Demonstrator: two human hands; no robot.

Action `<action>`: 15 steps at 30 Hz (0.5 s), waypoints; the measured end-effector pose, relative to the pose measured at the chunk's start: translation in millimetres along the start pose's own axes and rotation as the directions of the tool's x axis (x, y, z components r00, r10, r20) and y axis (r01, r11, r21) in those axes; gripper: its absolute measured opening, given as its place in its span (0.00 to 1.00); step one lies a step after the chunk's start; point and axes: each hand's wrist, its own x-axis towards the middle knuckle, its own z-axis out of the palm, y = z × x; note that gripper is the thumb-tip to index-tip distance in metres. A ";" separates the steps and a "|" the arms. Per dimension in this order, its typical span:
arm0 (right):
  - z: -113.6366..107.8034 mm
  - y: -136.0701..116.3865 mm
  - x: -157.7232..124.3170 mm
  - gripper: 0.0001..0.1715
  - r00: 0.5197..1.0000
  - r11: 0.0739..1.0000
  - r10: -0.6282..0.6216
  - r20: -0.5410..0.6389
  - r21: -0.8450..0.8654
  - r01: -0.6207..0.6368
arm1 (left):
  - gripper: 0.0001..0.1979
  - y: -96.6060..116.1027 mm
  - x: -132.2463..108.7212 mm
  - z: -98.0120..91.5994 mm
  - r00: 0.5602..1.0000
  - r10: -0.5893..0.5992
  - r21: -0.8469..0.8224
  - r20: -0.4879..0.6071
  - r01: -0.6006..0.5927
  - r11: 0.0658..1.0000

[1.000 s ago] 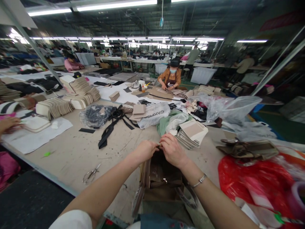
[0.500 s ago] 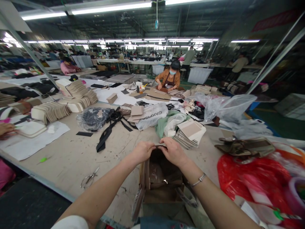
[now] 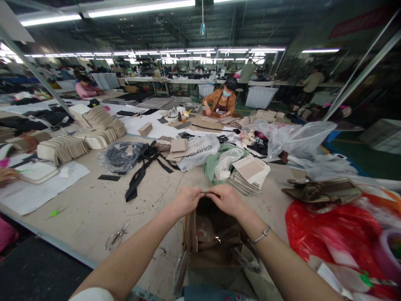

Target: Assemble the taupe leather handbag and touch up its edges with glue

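Observation:
A dark brown bag stands open towards me at the table's near edge, its dark lining and a small shiny metal piece showing inside. My left hand pinches the bag's far rim between thumb and fingers. Close beside it, my right hand pinches the same rim, so the fingertips nearly meet. A bracelet circles my right wrist. Clear plastic wrap hangs at the bag's sides. Just beyond my right hand lies a stack of beige panels.
Scissors lie left of my forearm. Black straps, a plastic-wrapped bundle and a printed plastic bag lie farther back. Red plastic and a folded brown piece are at right. A co-worker sits across the table.
My right hand's fingers have lowered and closed flatter on the bag's rim. Both hands stay at the same spot. The view has shifted slightly.

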 end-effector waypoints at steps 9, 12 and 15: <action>0.7 -2.3 1.9 0.13 0.999 0.984 0.006 0.051 -0.180 0.003 | 0.13 -1.8 0.8 -3.8 0.999 0.017 0.021 0.048 -0.018 1.000; 0.5 -2.9 1.7 0.13 0.998 0.981 0.010 0.064 -0.196 0.003 | 0.18 1.6 0.9 -7.9 0.997 0.061 -0.037 0.050 -0.060 0.998; 0.7 -2.4 1.9 0.16 0.997 0.974 0.026 0.068 -0.227 -0.010 | 0.13 4.8 4.3 -8.1 0.998 0.031 -0.001 0.050 -0.031 1.000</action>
